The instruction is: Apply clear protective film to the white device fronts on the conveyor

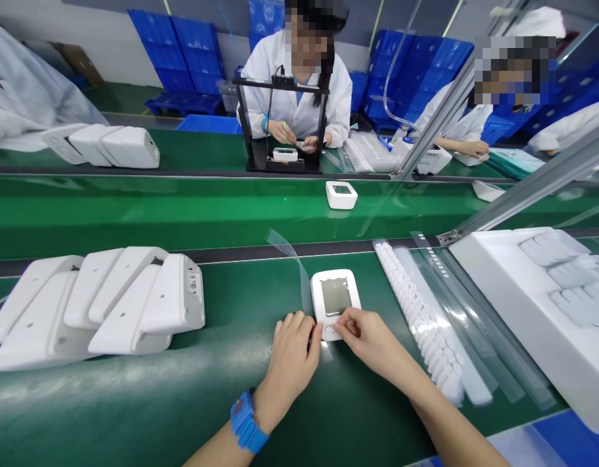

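Note:
A white device (336,299) with a square grey screen lies face up on the green bench in front of me. My left hand (295,353), with a blue wrist strap (248,421) on its wrist, holds the device at its lower left edge, fingers curled and thumb alongside. Across the device's lower front, by an oval button (330,329), my right hand (370,337) has thumb and fingertips pinched together. Whatever is between those fingertips is too small to make out. A clear plastic strip (304,275) rises along the device's left side, its lower end hidden behind my left hand.
Several white housings (128,298) lean in rows at left. To the right are a strip of white round pieces (420,311), clear strips (488,331) and a white foam tray (498,279). Another device (341,194) sits on the green conveyor (206,207). Co-workers sit beyond.

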`<state>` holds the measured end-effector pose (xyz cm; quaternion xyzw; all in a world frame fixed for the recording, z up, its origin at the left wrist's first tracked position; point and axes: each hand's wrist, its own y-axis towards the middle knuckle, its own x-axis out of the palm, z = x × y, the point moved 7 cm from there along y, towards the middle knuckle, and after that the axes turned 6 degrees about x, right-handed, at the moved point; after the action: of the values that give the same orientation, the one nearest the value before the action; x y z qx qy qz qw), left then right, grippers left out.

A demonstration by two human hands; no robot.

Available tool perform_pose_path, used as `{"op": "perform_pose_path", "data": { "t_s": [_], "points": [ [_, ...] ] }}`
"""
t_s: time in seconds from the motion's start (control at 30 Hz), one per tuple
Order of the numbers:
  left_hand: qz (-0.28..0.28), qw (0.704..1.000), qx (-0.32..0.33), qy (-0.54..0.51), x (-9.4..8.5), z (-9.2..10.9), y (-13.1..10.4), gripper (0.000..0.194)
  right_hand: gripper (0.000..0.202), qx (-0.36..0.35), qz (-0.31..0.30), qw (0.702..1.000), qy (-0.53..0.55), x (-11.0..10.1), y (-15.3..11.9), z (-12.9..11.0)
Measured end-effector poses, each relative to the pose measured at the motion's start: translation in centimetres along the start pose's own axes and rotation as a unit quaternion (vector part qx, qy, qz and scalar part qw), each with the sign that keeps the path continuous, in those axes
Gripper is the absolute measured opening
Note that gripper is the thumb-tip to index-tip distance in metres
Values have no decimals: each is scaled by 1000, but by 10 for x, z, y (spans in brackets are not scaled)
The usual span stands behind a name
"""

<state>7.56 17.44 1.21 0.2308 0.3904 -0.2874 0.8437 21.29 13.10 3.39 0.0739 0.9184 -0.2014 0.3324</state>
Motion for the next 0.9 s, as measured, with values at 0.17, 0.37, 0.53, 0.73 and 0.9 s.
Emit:
{"op": "perform_pose_path", "data": {
  "t_s": [0.17,0.37,0.53,0.73,0.9],
  "points": [
    [-12,1000,-3,-17,0,-2,-1,32,7,-82,10,996,21,0,-6,-1],
    [-14,1000,-3,-19,1,-3,-1,33,15,-132,69,988,25,7,-11,7],
    [-26,999,-13,-38,2,-6,-1,33,16,-137,81,987,31,8,-10,7],
    [-16,996,1,-85,-3,-8,-1,30,17,-136,78,987,15,10,-9,7],
    [-9,992,11,-122,-5,-5,-1,30,21,-161,73,983,-51,13,-10,2]
  ]
}}
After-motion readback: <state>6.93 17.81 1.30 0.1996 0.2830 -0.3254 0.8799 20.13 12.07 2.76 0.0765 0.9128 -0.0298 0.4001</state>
